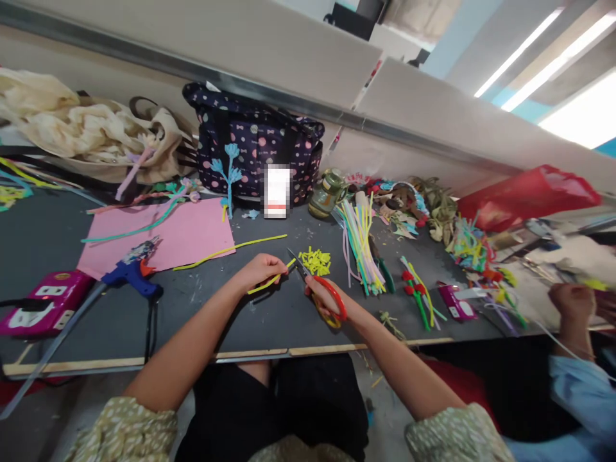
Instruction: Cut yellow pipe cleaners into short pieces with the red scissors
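My left hand (264,272) is closed around a yellow pipe cleaner (262,286), whose short end sticks out toward the scissors. In my right hand (323,294) is a pair of scissors (342,301) with red and yellow handles, the blades pointing up and left near that end. Just beyond the blades lies a small pile of cut yellow pipe cleaner pieces (316,262). Another long yellow pipe cleaner (250,242) stretches over the table, partly across a pink sheet (192,224).
A blue glue gun (132,277) and a purple power socket (60,301) are at left. Behind stand a dark patterned bag (250,147) and a green jar (327,191). A pipe cleaner bundle (363,250) lies right; farther right is another person's hand (572,305).
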Tool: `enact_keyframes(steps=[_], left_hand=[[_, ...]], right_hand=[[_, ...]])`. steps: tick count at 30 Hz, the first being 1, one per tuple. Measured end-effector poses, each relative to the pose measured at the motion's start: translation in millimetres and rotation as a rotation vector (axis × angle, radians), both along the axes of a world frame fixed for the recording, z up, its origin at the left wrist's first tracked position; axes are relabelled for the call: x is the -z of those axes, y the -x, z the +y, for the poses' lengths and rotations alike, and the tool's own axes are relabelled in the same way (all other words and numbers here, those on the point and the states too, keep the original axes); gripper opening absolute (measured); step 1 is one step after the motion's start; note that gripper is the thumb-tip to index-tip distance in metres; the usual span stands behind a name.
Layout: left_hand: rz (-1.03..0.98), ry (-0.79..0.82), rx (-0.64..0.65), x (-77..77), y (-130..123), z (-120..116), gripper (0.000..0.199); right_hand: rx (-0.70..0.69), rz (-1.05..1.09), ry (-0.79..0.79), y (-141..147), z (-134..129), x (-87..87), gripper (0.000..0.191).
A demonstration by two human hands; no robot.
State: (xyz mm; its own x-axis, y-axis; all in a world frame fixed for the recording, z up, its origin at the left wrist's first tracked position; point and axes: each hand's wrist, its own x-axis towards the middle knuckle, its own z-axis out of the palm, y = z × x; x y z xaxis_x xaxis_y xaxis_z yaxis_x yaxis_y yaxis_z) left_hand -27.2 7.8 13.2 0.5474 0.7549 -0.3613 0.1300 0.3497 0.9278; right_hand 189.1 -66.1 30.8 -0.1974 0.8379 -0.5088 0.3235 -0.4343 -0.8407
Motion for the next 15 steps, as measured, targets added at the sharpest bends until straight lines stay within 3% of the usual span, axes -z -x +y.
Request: enact_keyframes(steps=[6,9,11,15], left_hand=[[-0.057,0.053,0.010,-4.4,2.3,2.1,0.034],[-0.066,0.072,-0.008,-3.7,3.1,2.0,0.034],[-0.084,0.083,-0.011,-2.1,3.7,2.1,0.033],[-0.143,0.098,-0.013,0.3,4.9,2.8,0.031]], right_hand=[[-0.052,-0.027,-0.085,3.5,-5.5,-6.6,0.052],[-0.116,-0.080,-0.093,5.9,-12.3,-8.3,0.034],[-0.085,-0.115,-0.038,7.0,-16.8,-5.1,0.024],[0.036,-0.052,0.113,2.7,-23.8,-0.5,0.044]])
